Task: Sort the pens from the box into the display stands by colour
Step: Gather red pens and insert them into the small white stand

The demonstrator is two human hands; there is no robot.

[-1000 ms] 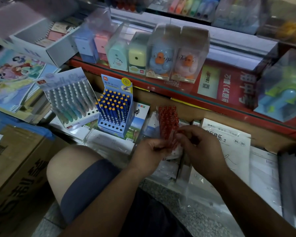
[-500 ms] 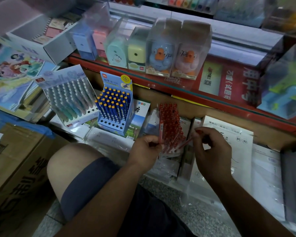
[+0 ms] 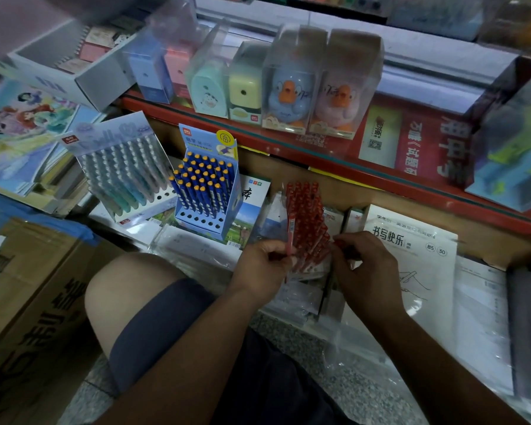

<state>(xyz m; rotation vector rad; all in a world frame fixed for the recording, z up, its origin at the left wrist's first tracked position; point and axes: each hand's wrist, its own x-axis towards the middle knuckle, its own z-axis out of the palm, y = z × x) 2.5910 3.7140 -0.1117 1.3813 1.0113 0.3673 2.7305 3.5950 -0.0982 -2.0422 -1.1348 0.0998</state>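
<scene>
While the left hand [image 3: 263, 266] pinches a red pen [image 3: 290, 223] upright, the right hand [image 3: 369, 271] pinches a second pen [image 3: 337, 241] at the edge of the red cluster [image 3: 307, 214], which stands just right of the blue stand [image 3: 198, 224]

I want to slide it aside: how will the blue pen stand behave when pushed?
The blue pen stand looks like thin card, so probably light. Its pens stand tall and the front holes are empty, so a high push might tip it backward.
</scene>
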